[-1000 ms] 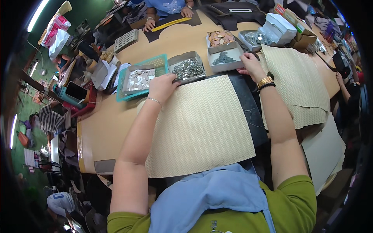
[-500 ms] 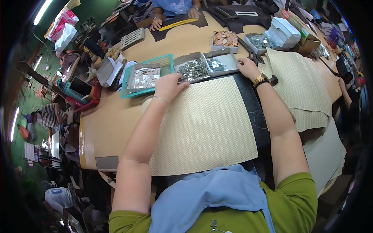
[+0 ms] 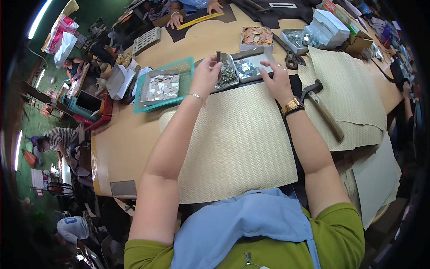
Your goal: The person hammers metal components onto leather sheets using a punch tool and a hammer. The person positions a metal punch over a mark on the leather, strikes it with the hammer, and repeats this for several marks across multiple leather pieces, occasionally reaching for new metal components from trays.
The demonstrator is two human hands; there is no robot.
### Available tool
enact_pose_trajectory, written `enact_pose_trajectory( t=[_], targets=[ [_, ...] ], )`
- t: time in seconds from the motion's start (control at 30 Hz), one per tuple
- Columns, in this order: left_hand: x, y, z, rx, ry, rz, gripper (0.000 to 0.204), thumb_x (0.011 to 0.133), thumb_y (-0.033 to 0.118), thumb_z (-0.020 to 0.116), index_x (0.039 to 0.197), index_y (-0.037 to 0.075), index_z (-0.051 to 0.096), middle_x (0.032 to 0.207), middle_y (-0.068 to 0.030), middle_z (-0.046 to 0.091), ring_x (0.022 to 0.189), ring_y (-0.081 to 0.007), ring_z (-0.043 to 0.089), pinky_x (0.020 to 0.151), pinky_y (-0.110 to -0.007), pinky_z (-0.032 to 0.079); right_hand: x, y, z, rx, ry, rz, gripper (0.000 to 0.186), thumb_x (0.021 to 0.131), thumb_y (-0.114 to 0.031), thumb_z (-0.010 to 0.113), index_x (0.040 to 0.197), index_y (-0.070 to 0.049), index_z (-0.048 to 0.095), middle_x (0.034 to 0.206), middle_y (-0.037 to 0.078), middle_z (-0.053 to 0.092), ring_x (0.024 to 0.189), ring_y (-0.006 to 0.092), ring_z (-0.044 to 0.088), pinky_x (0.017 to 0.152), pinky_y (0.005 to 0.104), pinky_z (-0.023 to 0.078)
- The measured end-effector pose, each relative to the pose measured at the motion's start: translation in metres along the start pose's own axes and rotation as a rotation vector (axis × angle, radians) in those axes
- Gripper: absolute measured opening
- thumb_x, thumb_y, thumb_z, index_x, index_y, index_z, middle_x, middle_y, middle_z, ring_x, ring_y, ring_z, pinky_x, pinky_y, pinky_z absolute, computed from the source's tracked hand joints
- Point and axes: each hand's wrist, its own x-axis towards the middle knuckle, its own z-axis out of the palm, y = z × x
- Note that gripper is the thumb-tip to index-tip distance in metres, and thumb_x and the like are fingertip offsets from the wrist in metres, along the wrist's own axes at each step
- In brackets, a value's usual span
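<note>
A cream woven sheet (image 3: pixel 237 143) with a herringbone pattern lies before me, under my forearms. My left hand (image 3: pixel 206 78) is closed around a short dark metal rod with a flat top (image 3: pixel 218 56), held upright above a box of small metal pieces (image 3: pixel 227 74). My right hand (image 3: pixel 278 83) hovers at the front right edge of a shallow grey tray (image 3: pixel 265 58), thumb and fingers apart, nothing visible between them. Flat silvery pieces (image 3: pixel 246 68) lie in that tray. A hammer (image 3: pixel 326 112) with a wooden handle rests on the stacked woven sheets at right.
To the left stands a teal basket (image 3: pixel 139 101) holding small pale tiles (image 3: pixel 162 87). Beyond are a box of tan pieces (image 3: pixel 256 36), scissors (image 3: pixel 293 59) and a bagged-parts box (image 3: pixel 300 39). Across the table, another person's hands (image 3: pixel 174 20) hold a yellow ruler (image 3: pixel 199 21).
My left hand has moved up and right, lifting the rod upright. The right hand has let go of the tray's right side and shifted down-left. The hammer now shows fully.
</note>
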Motion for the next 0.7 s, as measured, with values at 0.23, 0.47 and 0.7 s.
enact_pose_trajectory(
  t=[0.23, 0.47, 0.7],
  targets=[
    [0.033, 0.026, 0.051, 0.154, -0.082, 0.124, 0.037, 0.09, 0.017, 0.074, 0.123, 0.003, 0.068, 0.101, -0.019, 0.076, 0.095, -0.0294, 0.073, 0.085, -0.04, 0.056, 0.004, 0.01, 0.004, 0.133, 0.081, 0.179, 0.032, 0.098, -0.029, 0.066, 0.115, -0.003, 0.073, 0.112, 0.016, 0.074, 0.106, 0.0329, 0.067, 0.093, 0.0406, 0.051],
    [0.061, 0.016, 0.113, 0.12, -0.158, -0.128, 0.042, 0.084, 0.021, 0.081, 0.12, 0.003, 0.068, 0.099, -0.0186, 0.075, 0.095, -0.0287, 0.073, 0.086, -0.038, 0.056, 0.008, 0.021, 0.008, 0.108, 0.135, 0.129, 0.028, 0.101, -0.028, 0.06, 0.114, -0.007, 0.074, 0.11, 0.018, 0.073, 0.107, 0.0345, 0.065, 0.097, 0.0428, 0.048],
    [0.021, 0.043, 0.072, -0.017, -0.26, 0.114, 0.034, 0.097, 0.021, 0.071, 0.124, 0.0, 0.065, 0.118, -0.0145, 0.072, 0.114, -0.0219, 0.067, 0.095, -0.032, 0.052, 0.005, 0.03, 0.006, 0.001, 0.108, 0.097, 0.028, 0.098, -0.029, 0.064, 0.11, -0.006, 0.074, 0.106, 0.019, 0.073, 0.104, 0.036, 0.065, 0.095, 0.0436, 0.048]
  ],
)
